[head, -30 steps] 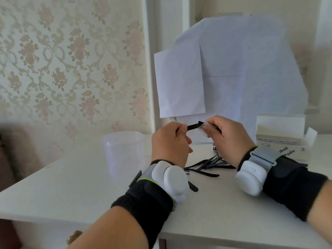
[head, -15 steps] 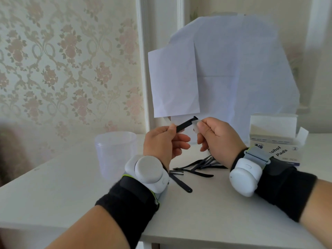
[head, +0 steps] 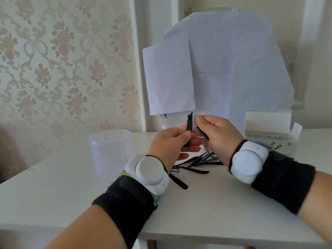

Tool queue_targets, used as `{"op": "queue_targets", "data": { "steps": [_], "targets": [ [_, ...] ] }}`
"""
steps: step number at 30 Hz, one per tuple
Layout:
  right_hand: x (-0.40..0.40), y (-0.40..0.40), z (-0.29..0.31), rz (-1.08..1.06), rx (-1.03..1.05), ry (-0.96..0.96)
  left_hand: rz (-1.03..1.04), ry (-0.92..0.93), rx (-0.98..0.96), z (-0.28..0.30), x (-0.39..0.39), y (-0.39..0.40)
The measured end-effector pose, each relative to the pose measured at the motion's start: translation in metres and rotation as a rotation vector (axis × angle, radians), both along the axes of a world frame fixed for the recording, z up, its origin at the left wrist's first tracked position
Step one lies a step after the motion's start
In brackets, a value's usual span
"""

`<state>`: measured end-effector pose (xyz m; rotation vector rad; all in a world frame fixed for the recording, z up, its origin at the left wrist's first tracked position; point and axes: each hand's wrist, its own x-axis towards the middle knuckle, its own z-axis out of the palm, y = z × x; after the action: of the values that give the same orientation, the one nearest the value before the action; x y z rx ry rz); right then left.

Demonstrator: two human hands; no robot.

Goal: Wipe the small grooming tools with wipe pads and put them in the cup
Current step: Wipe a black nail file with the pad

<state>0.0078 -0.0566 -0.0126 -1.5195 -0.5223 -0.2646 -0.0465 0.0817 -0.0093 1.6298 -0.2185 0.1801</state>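
While my left hand (head: 170,142) pinches the tool (head: 189,129) upright above the table (head: 206,212) and my right hand (head: 217,135) pinches the pad (head: 194,121) against its tip, loose pinching could drop it short of the cup (head: 110,151).

white table (head: 224,209) | paper sheets (head: 233,69) | floral wallpaper (head: 62,60)

hands (head: 194,139) on tool (head: 189,130), pad (head: 194,123)

my right hand (head: 217,135) hid part of the pile of black tools (head: 195,161) on the desk (head: 71,191). my wrist band cut off the print on the pad box (head: 269,133). both forearms ran past the bottom edge.
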Motion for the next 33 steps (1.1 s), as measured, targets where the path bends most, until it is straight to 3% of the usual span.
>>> {"op": "queue_targets", "data": {
  "steps": [6,11,17,19,24,33],
  "targets": [
    [-0.002,0.005,0.000,0.165,0.116,0.156,0.049,-0.055,0.002,-0.003,0.003,-0.001],
    [-0.003,0.004,0.002,0.153,-0.002,0.091,0.059,-0.048,-0.069,0.000,0.003,-0.001],
    [-0.002,0.000,0.004,-0.187,-0.442,-0.216,0.191,-0.039,-0.074,0.002,0.005,0.002],
    [0.000,-0.004,0.006,-0.299,-0.494,-0.266,0.254,-0.069,-0.057,0.002,0.005,0.003],
    [0.003,-0.007,0.007,-0.416,-0.597,-0.324,0.474,-0.249,0.247,0.003,0.002,0.006],
    [0.000,-0.002,0.010,-0.527,-0.765,-0.558,0.543,-0.517,0.697,0.004,0.004,0.003]
  ]
}}
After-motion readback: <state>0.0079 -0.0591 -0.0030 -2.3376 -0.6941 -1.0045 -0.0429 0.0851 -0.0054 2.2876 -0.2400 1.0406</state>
